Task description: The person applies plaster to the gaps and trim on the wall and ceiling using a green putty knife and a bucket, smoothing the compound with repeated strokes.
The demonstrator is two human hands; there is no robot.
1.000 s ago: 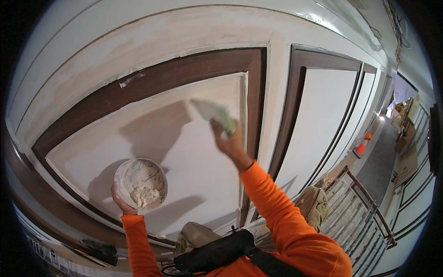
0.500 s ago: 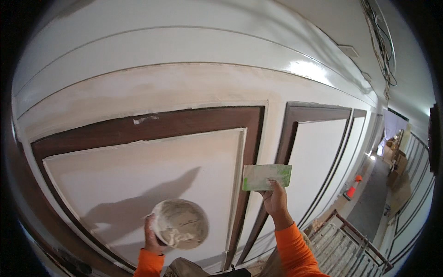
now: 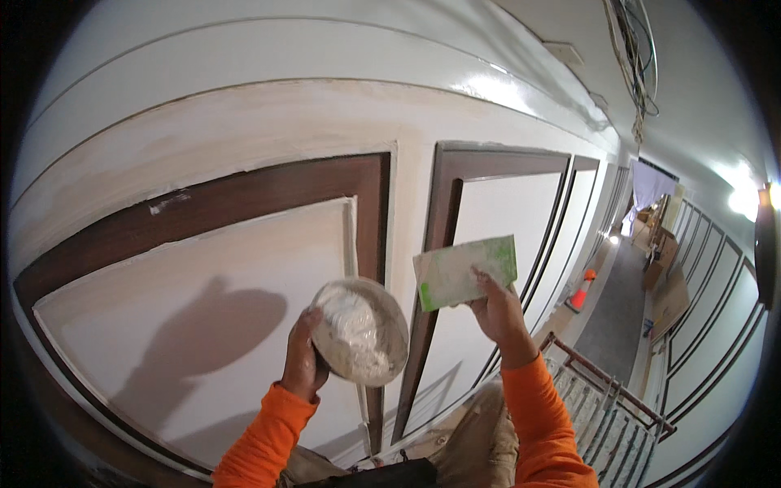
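Observation:
My left hand is closed on the left rim of a round bowl, tilted so its inside shows. Whitish putty lies in it, thick and uneven. My right hand grips a flat green rectangular spreader, its face smeared with pale filler and the thumb pressed on it. The spreader is right of the bowl and a little higher, apart from it. Both are in front of a wall with white panels framed by dark brown moulding; a white scuff marks the moulding.
A slatted metal platform with a brown rail stands at lower right. Beyond it, a corridor with a grey floor strip holds an orange cone and cardboard boxes. Loose cables hang from the ceiling. A lamp glows at right.
My view has swung right. The bowl has come up and nearer the spreader, tilted differently. The spreader has risen slightly and turned, its right end higher. Both hands keep their hold.

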